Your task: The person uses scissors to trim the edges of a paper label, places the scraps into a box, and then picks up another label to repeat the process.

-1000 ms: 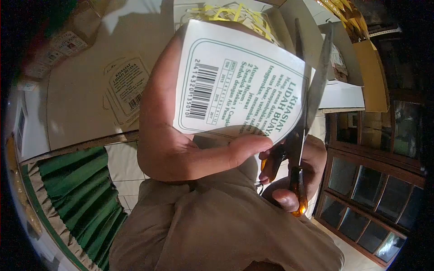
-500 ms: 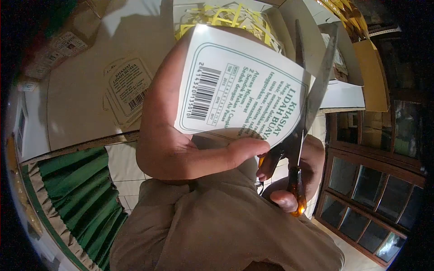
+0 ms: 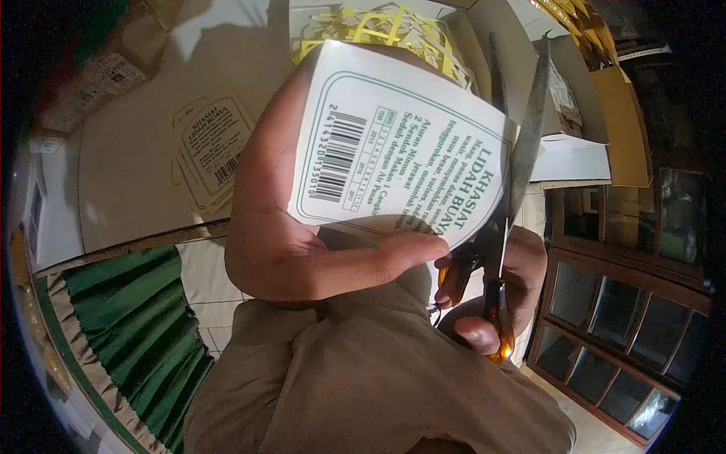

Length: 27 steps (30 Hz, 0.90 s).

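Note:
A white paper label with green print and a barcode is in my left hand, thumb across its lower edge and the other fingers behind it. My right hand has its fingers in the amber-brown handles of the scissors. The blades point upward at the label's right, rounded edge and stand slightly apart, with the paper edge between them. Part of my right hand is hidden behind the scissors' handles.
Cut labels lie on the pale tabletop at left. A box of yellow paper strips stands behind my left hand. An open cardboard box is at right, a green pleated cloth at lower left, and a wood-framed glass cabinet at lower right.
The scissor blades have come a little closer together at the label's right edge. Both hands keep nearly the same place and hold the same things.

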### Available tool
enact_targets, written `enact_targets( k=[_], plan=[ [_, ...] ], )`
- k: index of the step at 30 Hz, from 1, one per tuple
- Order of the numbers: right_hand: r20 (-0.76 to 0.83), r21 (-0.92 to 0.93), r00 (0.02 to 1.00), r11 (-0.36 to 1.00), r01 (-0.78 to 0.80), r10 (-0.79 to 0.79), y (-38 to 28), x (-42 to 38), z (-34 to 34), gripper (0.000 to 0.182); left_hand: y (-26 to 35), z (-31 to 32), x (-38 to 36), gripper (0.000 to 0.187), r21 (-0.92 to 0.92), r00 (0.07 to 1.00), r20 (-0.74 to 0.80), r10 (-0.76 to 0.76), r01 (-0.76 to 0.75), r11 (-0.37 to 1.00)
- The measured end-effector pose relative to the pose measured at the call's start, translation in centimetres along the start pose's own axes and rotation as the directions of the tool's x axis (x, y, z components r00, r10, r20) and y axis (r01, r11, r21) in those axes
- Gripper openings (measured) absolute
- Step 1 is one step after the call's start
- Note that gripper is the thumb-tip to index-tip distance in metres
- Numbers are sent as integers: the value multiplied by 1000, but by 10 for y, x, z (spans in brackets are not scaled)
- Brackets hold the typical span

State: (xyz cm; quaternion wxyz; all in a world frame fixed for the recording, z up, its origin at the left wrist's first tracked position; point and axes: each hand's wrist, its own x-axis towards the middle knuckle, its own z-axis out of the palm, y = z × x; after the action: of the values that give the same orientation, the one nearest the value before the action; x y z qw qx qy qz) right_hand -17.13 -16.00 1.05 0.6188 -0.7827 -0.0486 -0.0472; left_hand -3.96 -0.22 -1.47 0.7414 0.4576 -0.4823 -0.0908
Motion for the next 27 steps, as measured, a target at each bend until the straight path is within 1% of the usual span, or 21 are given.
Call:
enact_targets(
  k=[1,5,7,10,11,13,17,19,22,25,27],
  plan=[
    [0,1,1000,1000,-4,4,0,0,0,50,0,1,0,79,-27,1000,-7,8,-8,1000],
    [7,3,1000,1000,-16,16,-3,1,0,48,2,0,-1,79,-14,1000,-13,-2,2,1000],
    [-36,14,995,996,-91,91,-6,-1,2,46,2,1,-1,79,-21,1000,-13,-15,15,1000],
    [-15,-21,993,993,-114,114,-7,-1,0,44,1,-1,0,79,-34,1000,-15,-23,22,999],
    [-15,-21,993,993,-114,114,-7,0,-1,44,1,-3,1,79,-34,1000,-15,-23,22,999],
    [34,-45,996,996,-79,80,-5,1,-3,43,1,-6,3,79,58,999,44,5,-7,998],
    [-7,-31,996,996,-84,83,-6,0,0,42,4,-6,2,79,63,999,24,-22,20,998],
    [6,-16,993,993,-115,115,-8,1,-1,41,2,-8,3,79,101,997,65,41,-47,994],
    [0,-37,995,995,-98,98,-6,0,-1,42,-1,-8,3,80,85,994,72,83,-89,992],
    [8,-59,994,993,-106,107,-7,0,-1,42,0,-10,3,81,87,996,75,48,-54,995],
    [21,-54,994,993,-105,107,-6,0,-3,42,0,-10,3,81,87,995,75,61,-67,994]
  ],
)
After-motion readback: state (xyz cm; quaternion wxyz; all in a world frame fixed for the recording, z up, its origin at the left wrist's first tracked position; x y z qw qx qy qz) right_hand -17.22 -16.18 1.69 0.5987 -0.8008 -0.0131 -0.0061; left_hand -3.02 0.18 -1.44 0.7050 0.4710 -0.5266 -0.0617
